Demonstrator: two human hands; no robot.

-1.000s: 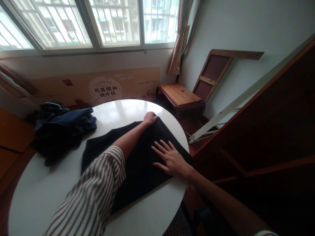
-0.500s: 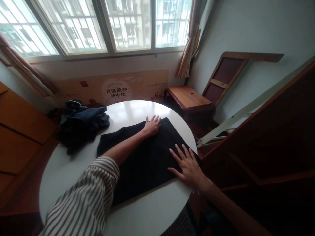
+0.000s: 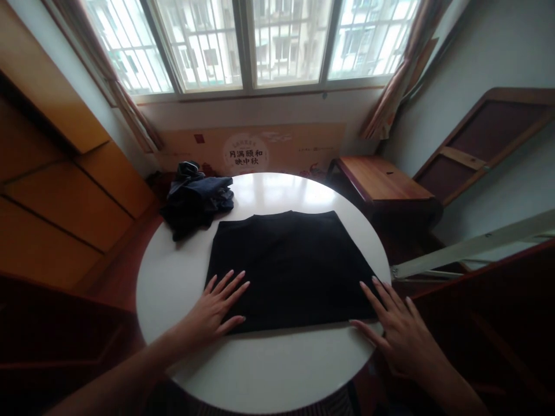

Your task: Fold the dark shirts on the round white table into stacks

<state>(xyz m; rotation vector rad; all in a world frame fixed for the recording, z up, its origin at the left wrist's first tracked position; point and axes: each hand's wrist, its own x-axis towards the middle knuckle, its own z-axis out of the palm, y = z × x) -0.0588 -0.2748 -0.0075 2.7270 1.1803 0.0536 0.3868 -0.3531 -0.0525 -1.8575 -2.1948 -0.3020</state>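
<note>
round white table [image 3: 286, 370], glossy, pale glare along its far rim. spread flat across its middle, reaching its right rim: a black cloth [image 3: 281, 266], maybe a folded garment, too dark to count layers. left hand [image 3: 223, 303] palm down over the cloth's near left corner, fingers splayed, gripping nothing. right hand [image 3: 396, 320] likewise loose, fingertips at the near right corner, by the table's right rim. risks, my reading: that corner lies so close to the rim that a sideways tug could slide it over; the slick top likely gives little hold, so uneven pressure from the palms might skew the cloth or ruck it. shoved toward the table's far left, it could run into the pile of dark clothes [image 3: 195, 199] heaped there, perhaps partly overhanging and easily tipped. beyond the table's far side, a printed panel [image 3: 295, 141] with chinese characters stands below a barred window [image 3: 286, 43], curtains [image 3: 134, 121] either side. past the table's far right, a low wooden stool [image 3: 381, 176], and behind it a framed board [image 3: 477, 133] against the wall [image 3: 498, 46]. left of the table, an orange-brown cabinet [image 3: 65, 202] above reddish floor [image 3: 119, 274].
</note>
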